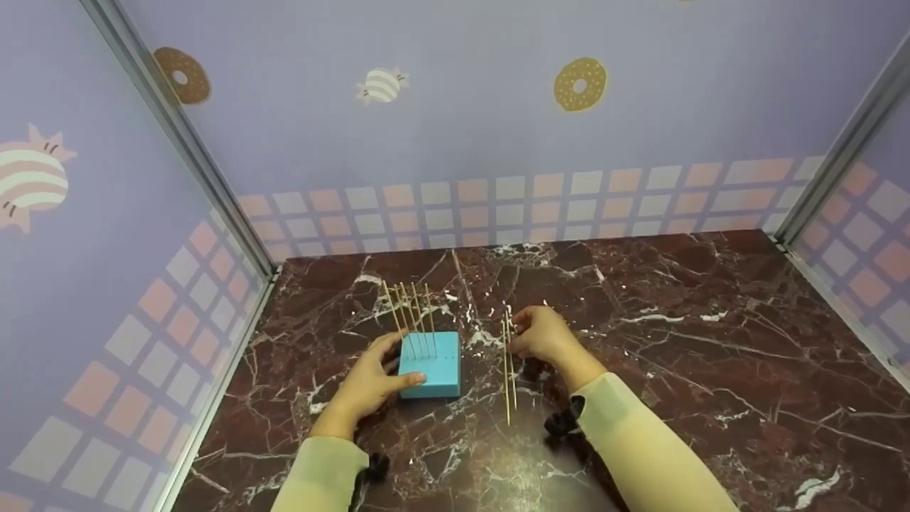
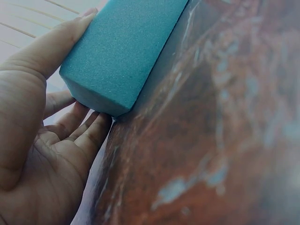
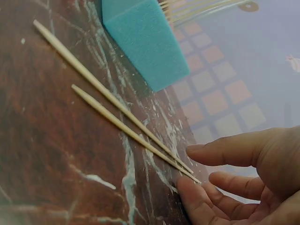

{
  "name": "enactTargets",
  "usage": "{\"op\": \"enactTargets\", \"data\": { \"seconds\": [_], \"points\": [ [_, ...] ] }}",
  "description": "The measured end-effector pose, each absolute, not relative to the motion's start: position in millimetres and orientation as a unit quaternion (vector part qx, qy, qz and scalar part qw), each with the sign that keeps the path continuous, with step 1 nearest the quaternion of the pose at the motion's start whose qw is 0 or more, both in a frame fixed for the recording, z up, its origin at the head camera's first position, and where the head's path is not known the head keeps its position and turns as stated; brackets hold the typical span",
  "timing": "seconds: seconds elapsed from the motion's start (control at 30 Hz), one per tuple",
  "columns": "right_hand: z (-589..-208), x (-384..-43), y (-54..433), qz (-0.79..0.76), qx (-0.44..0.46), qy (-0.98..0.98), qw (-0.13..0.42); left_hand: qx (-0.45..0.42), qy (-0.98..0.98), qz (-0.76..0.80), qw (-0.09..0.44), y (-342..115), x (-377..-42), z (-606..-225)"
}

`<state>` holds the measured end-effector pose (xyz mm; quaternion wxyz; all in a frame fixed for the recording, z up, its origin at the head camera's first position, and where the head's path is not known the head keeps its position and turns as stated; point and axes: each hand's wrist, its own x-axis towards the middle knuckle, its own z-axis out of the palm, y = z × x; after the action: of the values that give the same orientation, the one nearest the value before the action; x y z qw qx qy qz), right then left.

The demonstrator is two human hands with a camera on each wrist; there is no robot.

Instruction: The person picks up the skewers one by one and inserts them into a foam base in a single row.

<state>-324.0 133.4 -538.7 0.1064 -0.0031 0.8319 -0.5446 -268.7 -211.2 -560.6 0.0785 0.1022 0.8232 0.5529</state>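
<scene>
My left hand [image 1: 370,380] grips a light blue foam block [image 1: 442,377], thumb on its top and fingers along the far left side. Several thin wooden sticks [image 1: 431,320] stand in the block's top, some leaning left; small holes show to their right. In the left wrist view the thumb and fingers meet the block [image 2: 126,47] at its end. Two more pointed sticks [image 3: 117,123] lie side by side on the table. My right hand [image 1: 542,334] is at their far end, its thumb and forefinger spread around the tips with a gap between.
The dark red marbled tabletop [image 1: 675,370] carries white veins. Patterned lilac panels [image 1: 483,128] close it in at the back and on both sides, with metal posts [image 1: 178,135] at the corners. A small black item [image 1: 561,423] hangs under the right wrist.
</scene>
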Motion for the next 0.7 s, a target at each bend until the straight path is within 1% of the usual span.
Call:
{"op": "enactTargets", "data": {
  "seconds": [0.33,0.37,0.43,0.47,0.57,0.6,0.67,0.7],
  "points": [
    [-539,-321,133,-0.401,-0.021,0.914,0.064,0.098,0.82,0.557,0.081,-210,-270,-561],
    [-547,-326,135,-0.389,-0.035,0.919,0.051,0.099,0.821,0.556,0.081,-210,-270,-560],
    [-546,-326,135,-0.374,-0.049,0.925,0.048,0.101,0.823,0.552,0.082,-210,-270,-560],
    [-557,-334,138,-0.37,-0.066,0.926,0.041,0.102,0.824,0.551,0.082,-211,-269,-559],
    [-554,-333,139,-0.351,-0.075,0.932,0.048,0.103,0.826,0.548,0.081,-211,-268,-559],
    [-544,-328,136,-0.347,-0.066,0.934,0.059,0.101,0.826,0.548,0.082,-212,-268,-559],
    [-543,-327,137,-0.344,-0.06,0.935,0.064,0.101,0.824,0.551,0.081,-212,-268,-559],
    [-530,-320,134,-0.338,-0.044,0.937,0.072,0.102,0.824,0.552,0.081,-212,-268,-559]
  ]
}}
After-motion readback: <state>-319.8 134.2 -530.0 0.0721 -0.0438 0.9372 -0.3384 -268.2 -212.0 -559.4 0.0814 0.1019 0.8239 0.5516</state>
